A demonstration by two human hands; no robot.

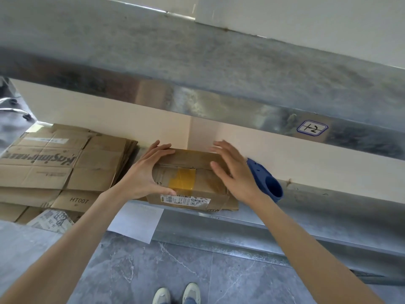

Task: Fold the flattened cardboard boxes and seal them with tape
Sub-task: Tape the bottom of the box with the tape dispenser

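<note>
On the shelf (pixel 324 194), left hand (pixel 142 174), right hand (pixel 235 172) flank the crosswise box (pixel 188 160).

"HT007" printed on flattened cardboard box (pixel 79 200) | handwritten "+2" on blue-bordered sticker (pixel 312 128), metal shelf rail (pixel 219 106) | shipping label (pixel 186 199) on folded box (pixel 192 157) unreadable

- Bright, even light; shadows are faint.
- Dull sheen on the metal shelf rail (pixel 219 106).
- Straight lines bend toward the edges.
- The right hand (pixel 236 174) is slightly blurred at its fingers.
</note>
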